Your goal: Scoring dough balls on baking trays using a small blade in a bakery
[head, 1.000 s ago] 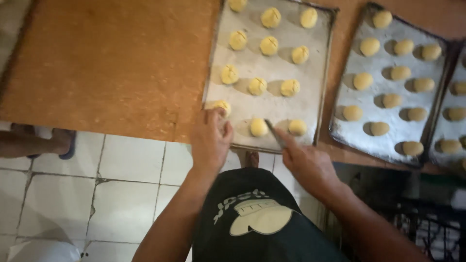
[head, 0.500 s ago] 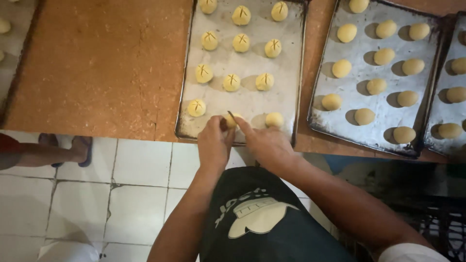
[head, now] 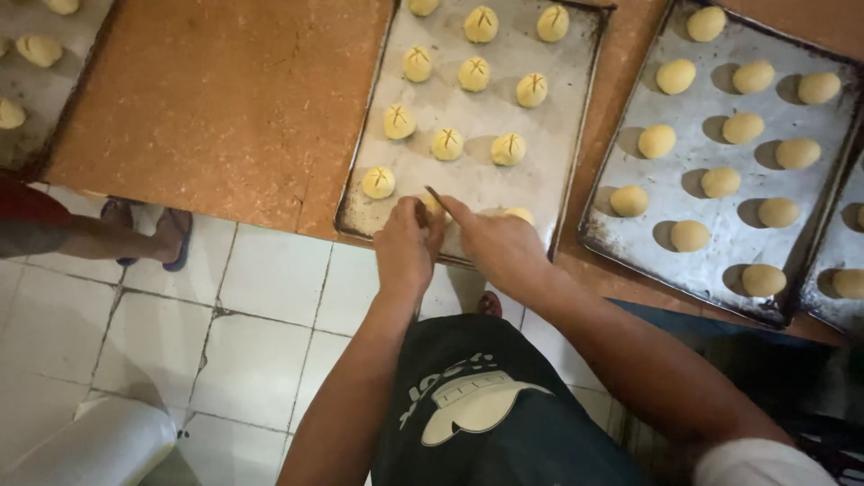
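A small yellow dough ball point(head: 436, 207) sits at the near edge of the middle baking tray point(head: 558, 135), between the two hands. Most of it is hidden by fingers. The left hand point(head: 405, 245) is closed around it from the left and pinches it in place. The right hand point(head: 498, 241) is right beside it, almost touching the left hand. The right hand grips a thin blade point(head: 437, 195), and the dark tip pokes up just above the dough ball.

Another dough ball point(head: 519, 215) peeks out just behind the right hand, and you cannot tell if it is cut on top. More dough balls lie in rows farther up the same tray, such as a cut dough ball point(head: 378, 183) near the left hand. Each of those has lines cut into its top.

The tray rests on a brown table point(head: 225, 99). To the right is a second tray point(head: 720, 162) full of smooth dough balls with no cuts. A third tray point(head: 837, 270) shows at the far right edge, and one more tray point(head: 36, 99) with dough is at the far left.

Below the table edge is a white tiled floor point(head: 261, 306). Another person's foot in a sandal point(head: 166, 238) stands there on the left. The person wears a dark apron point(head: 486, 414) with a pale picture on it.
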